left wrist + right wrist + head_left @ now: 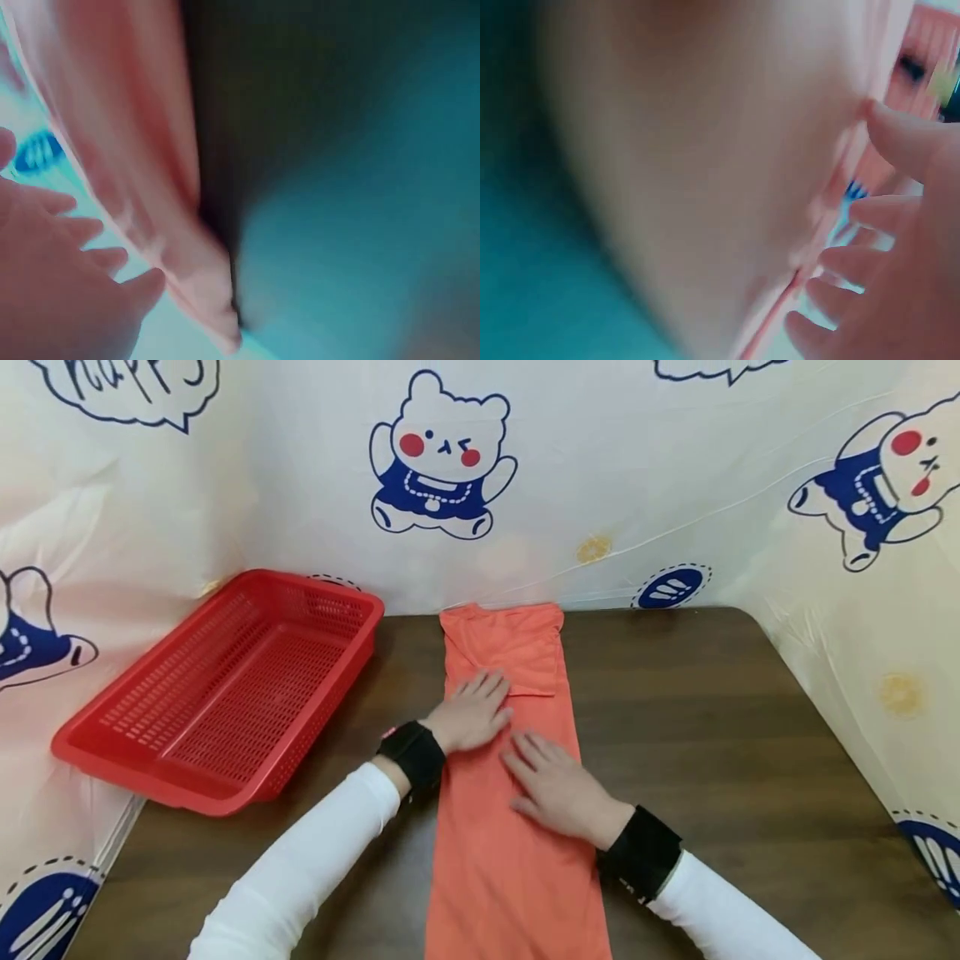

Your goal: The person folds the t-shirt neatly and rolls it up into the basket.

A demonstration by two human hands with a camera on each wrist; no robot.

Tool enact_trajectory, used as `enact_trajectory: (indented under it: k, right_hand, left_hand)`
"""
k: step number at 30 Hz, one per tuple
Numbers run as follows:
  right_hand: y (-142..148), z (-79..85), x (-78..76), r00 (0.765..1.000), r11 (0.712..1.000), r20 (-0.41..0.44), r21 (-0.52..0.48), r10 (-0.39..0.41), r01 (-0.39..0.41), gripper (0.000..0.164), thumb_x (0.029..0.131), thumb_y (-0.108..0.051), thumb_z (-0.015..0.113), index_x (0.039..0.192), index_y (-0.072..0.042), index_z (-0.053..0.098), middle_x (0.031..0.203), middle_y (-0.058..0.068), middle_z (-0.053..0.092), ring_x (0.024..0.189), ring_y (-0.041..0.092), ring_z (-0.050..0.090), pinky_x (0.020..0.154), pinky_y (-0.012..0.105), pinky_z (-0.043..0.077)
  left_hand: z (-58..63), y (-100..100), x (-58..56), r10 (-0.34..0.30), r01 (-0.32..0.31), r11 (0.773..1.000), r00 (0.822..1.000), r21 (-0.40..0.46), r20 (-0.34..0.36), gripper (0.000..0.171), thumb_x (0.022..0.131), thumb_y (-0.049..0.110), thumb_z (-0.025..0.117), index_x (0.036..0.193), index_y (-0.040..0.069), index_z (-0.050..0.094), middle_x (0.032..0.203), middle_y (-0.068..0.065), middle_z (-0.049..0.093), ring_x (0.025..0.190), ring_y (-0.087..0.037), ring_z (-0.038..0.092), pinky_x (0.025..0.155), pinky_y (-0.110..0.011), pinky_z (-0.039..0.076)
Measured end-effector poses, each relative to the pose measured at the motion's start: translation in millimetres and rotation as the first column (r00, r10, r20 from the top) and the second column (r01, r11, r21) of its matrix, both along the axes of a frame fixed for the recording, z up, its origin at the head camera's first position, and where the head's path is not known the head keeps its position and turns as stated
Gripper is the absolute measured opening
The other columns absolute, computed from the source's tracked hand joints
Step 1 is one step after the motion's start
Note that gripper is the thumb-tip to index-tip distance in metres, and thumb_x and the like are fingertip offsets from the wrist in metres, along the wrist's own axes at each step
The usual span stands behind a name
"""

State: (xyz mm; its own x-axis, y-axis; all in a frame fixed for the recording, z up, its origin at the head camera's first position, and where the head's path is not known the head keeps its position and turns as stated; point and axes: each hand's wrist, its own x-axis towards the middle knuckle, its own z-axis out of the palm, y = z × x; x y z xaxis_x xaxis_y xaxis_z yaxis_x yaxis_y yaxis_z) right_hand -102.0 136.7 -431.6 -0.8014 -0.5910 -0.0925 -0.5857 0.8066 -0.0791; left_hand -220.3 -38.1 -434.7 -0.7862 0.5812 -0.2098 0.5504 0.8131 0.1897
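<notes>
A coral-orange cloth garment [510,893] lies as a long strip down the middle of the table, and its far end is folded over into a flat layer. Its exact kind does not show. My left hand [468,714] rests on the strip's left side, by the lower edge of that layer, fingers extended. Nearer to me, my right hand [558,789] lies over the right half with its fingers spread. Both wrist views are blurred; the left one shows the hand [67,277] beside the cloth [135,112], and the right one shows fingers near the cloth [720,165].
A red perforated plastic basket [367,618] stands at the left of the dark wooden table [690,718]. Behind and on both sides hangs a white sheet [600,460] printed with cartoon bears. The near end of the garment runs out of the head view.
</notes>
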Motion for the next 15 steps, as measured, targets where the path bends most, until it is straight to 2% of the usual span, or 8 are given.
enact_trajectory:
  k: [4, 8, 11, 15]
  right_hand:
    - [-18, 3.1, 6.7, 0.983, 0.984, 0.05, 0.005, 0.176, -0.177, 0.07, 0.088, -0.06, 0.042, 0.145, -0.024, 0.027, 0.153, 0.009, 0.018, 0.14, 0.03, 0.014, 0.108, 0.046, 0.023]
    - [-34, 5.9, 11.7, 0.949, 0.948, 0.054, 0.049, 0.31, -0.313, 0.075, 0.082, -0.07, 0.041, 0.145, -0.032, 0.024, 0.154, 0.007, 0.013, 0.141, 0.028, 0.01, 0.109, 0.047, 0.021]
    - [-44, 2.9, 21.9, 0.923, 0.921, 0.106, 0.087, 0.371, -0.38, 0.078, 0.08, -0.075, 0.036, 0.146, -0.036, 0.018, 0.155, 0.007, 0.006, 0.142, 0.028, 0.004, 0.11, 0.048, 0.017]
    - [-53, -1.7, 38.4, 0.898, 0.888, 0.117, 0.145, 0.423, -0.437, 0.077, 0.079, -0.078, 0.026, 0.145, -0.041, 0.01, 0.155, 0.006, 0.002, 0.142, 0.028, 0.001, 0.11, 0.049, 0.016]
  left_hand:
    - [5.5, 0, -46.3, 0.065, -0.061, 0.995, 0.997, -0.077, 0.038, 0.053, 0.099, 0.042, 0.026, 0.148, 0.023, 0.019, 0.154, -0.002, 0.014, 0.141, -0.032, 0.008, 0.109, -0.055, 0.011]
    - [15.0, 5, -81.3, 0.116, -0.096, 0.981, 0.987, -0.17, 0.108, 0.054, 0.098, 0.046, 0.028, 0.147, 0.028, 0.018, 0.155, 0.0, 0.011, 0.14, -0.038, 0.005, 0.108, -0.059, 0.008]
    - [16.8, 6, -98.8, 0.111, -0.081, 0.973, 0.985, -0.216, 0.133, 0.061, 0.095, 0.055, 0.029, 0.148, 0.03, 0.012, 0.156, -0.001, 0.004, 0.139, -0.042, -0.001, 0.108, -0.058, 0.007]
    - [16.4, 1, -114.7, 0.114, -0.09, 0.974, 0.988, -0.21, 0.103, 0.072, 0.089, 0.065, 0.03, 0.148, 0.031, 0.006, 0.156, -0.003, -0.002, 0.138, -0.045, -0.005, 0.108, -0.058, 0.008]
